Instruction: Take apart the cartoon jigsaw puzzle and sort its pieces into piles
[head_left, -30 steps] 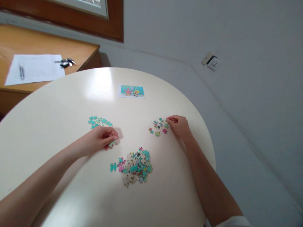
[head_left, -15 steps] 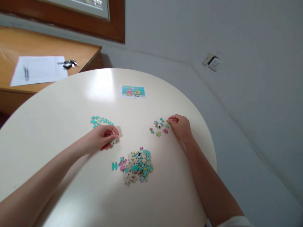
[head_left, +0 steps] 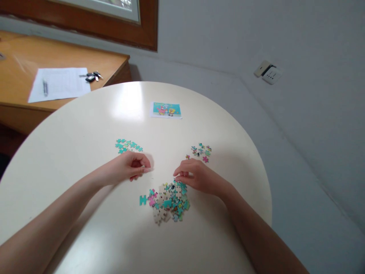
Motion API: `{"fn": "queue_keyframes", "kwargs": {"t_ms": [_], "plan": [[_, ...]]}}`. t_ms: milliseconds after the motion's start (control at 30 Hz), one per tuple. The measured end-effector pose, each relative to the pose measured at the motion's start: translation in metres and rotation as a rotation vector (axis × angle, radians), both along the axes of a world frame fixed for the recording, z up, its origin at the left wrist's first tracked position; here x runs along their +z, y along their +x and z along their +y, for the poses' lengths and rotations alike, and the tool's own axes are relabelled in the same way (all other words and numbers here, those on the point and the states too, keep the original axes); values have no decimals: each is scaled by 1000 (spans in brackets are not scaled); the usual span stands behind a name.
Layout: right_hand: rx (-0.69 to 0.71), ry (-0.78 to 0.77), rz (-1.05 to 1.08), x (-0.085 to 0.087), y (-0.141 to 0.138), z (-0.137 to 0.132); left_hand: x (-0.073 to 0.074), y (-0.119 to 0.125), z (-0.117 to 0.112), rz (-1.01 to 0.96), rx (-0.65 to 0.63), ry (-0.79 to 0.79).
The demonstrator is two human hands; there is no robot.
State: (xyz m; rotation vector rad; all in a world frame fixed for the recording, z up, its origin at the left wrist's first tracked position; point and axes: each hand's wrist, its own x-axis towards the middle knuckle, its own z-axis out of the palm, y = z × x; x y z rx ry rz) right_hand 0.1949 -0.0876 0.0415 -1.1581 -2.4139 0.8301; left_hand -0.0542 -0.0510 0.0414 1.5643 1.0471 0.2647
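My left hand (head_left: pixel 135 165) is closed in a loose pinch above the tabletop, just below a group of turquoise jigsaw pieces (head_left: pixel 124 145). What its fingertips hold, if anything, is hidden. Over the upper right edge of a mixed pile of jigsaw pieces (head_left: pixel 168 203) hovers my right hand (head_left: pixel 194 175), thumb and fingers slightly apart, with nothing visible between them. The pile has turquoise, pink and yellow faces, and some plain beige backs. Behind the right hand lies a smaller group of multicoloured pieces (head_left: pixel 201 151), partly covered by it.
All the pieces lie on a round white table (head_left: pixel 94 121). A small cartoon picture card (head_left: pixel 167 110) rests toward its far side. On a wooden desk (head_left: pixel 74 51) at the left are a paper sheet (head_left: pixel 62 83), a pen and keys (head_left: pixel 92 77). Walls stand behind and right.
My right hand has moved left and nearer, from the multicoloured group to the pile's edge. My left hand stays near its place; a pale green piece seen at its fingers is now hidden. The view shifted slightly.
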Motion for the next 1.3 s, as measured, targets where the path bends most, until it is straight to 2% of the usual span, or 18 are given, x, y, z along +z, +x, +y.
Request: {"fn": "queue_keyframes", "kwargs": {"t_ms": [200,500,1133,1300], "plan": [[33,-63,-52,-3,1,1,-1,0,0,14,-13,-13],[93,-100,-82,5,5,-1,-3,-1,1,8,-15,-4],[58,-130,-83,8,1,-3,-3,0,1,9,-3,-19],[42,-223,-65,7,-2,-4,-2,0,1,10,-14,-5]]}}
